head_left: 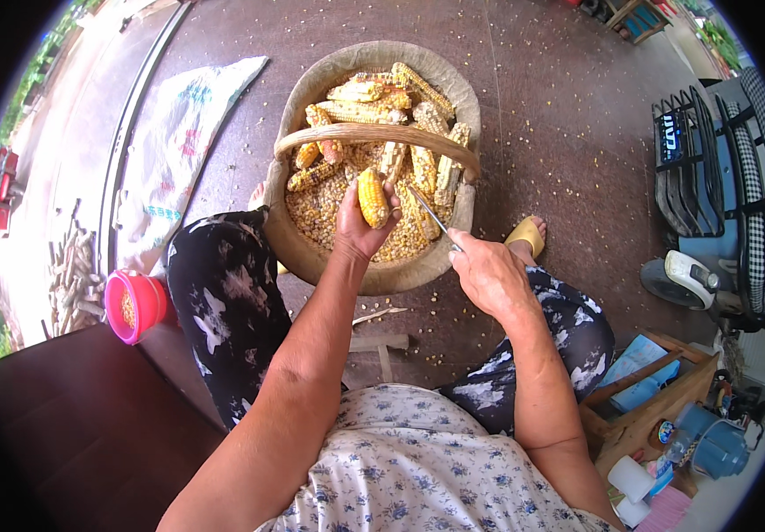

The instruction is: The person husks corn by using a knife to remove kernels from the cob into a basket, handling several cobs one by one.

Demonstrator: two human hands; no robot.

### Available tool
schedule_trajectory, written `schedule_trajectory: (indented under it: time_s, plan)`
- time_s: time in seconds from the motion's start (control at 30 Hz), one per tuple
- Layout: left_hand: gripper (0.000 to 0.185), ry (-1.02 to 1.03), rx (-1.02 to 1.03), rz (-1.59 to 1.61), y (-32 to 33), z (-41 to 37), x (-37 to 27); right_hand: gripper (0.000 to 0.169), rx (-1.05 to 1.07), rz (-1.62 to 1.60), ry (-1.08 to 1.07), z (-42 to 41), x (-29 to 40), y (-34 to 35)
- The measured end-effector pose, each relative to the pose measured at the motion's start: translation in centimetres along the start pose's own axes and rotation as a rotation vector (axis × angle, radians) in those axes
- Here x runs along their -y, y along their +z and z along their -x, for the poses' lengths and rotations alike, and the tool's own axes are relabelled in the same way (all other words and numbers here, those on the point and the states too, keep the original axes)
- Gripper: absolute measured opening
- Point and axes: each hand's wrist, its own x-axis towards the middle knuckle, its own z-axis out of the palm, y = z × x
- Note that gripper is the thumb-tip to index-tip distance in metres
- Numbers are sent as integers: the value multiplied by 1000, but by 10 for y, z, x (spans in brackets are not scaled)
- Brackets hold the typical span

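My left hand (360, 223) holds a yellow ear of corn (373, 199) upright over a large basket (382, 279) with an arched handle (382, 133). A thin metal tool (432, 213), maybe a screwdriver or awl, is gripped in my right hand (489, 266) at the basket's right rim. Its tip points up and left, a little to the right of the ear and apart from it. Loose kernels (319, 216) fill the basket's near part. Several ears of corn (365, 112) lie heaped in the far part, some partly stripped. The right fingertips are partly hidden.
On the left are a white woven sack (186, 120), a pink bucket (139, 306) holding kernels and a pile of bare cobs (76, 282). A three-wheeled vehicle (728, 199) stands at right, above a wooden frame (662, 386). Kernels lie scattered on the brown floor (555, 153).
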Motion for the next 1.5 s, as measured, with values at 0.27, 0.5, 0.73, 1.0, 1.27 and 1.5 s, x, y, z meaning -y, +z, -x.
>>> schedule_trajectory:
  time_s: [0.27,0.5,0.73,1.0,1.27,1.5]
  plan:
    - [61,-76,120,119,-18,-4,-8,32,209,-16,-74,-10,0,22]
    - [55,-71,11,179,-22,-2,-11,30,356,127,56,-29,19,65]
    - [53,13,-218,62,-44,0,-19,32,218,239,216,-60,26,94]
    - [49,-43,-448,43,-68,-24,-8,39,51,120,211,-50,44,65]
    - [51,-115,-509,153,-90,-44,-6,36,188,51,65,4,57,39]
    - [49,-106,-523,99,-93,-48,-2,34,282,145,135,-4,61,53]
